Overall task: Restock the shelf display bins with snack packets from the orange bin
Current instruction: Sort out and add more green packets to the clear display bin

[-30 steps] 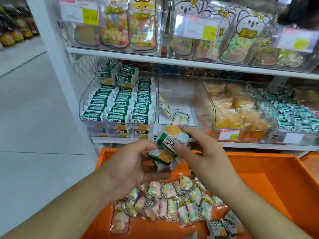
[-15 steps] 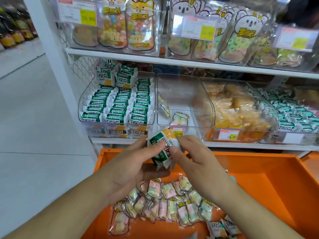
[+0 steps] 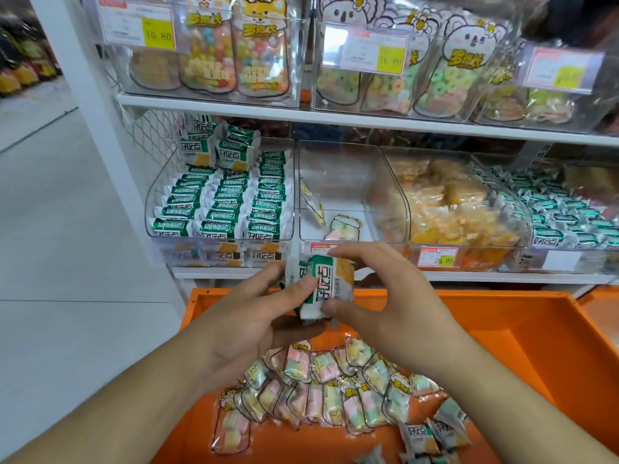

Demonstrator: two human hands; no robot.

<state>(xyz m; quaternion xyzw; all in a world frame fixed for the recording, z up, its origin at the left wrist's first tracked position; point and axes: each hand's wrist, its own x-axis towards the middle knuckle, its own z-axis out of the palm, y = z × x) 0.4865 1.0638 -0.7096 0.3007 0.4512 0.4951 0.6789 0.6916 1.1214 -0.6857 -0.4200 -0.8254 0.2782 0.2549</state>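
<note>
Orange bin [image 3: 502,329] — white shelf [image 3: 368,121], grey floor [image 3: 60,246]

I count two bare hands, left hand [image 3: 248,316] and right hand [image 3: 385,309], one orange plastic bin [image 3: 522,349], four clear plastic display bins on the middle shelf [image 3: 469,277], and two pastel marshmallow packets [image 3: 343,229] in the second.

Glossy green-and-white foil-like packets [image 3: 321,289] are held between both hands. The orange bin [image 3: 522,329] is smooth matt plastic. Inside it lie clear, shiny film packets [image 3: 321,390] of pastel sweets. The display bins [image 3: 348,182] are clear hard plastic with reflections. The shelf [image 3: 368,120] is smooth white painted metal. Price labels [image 3: 437,256] look like paper. The floor [image 3: 67,246] is smooth pale tile.
</note>
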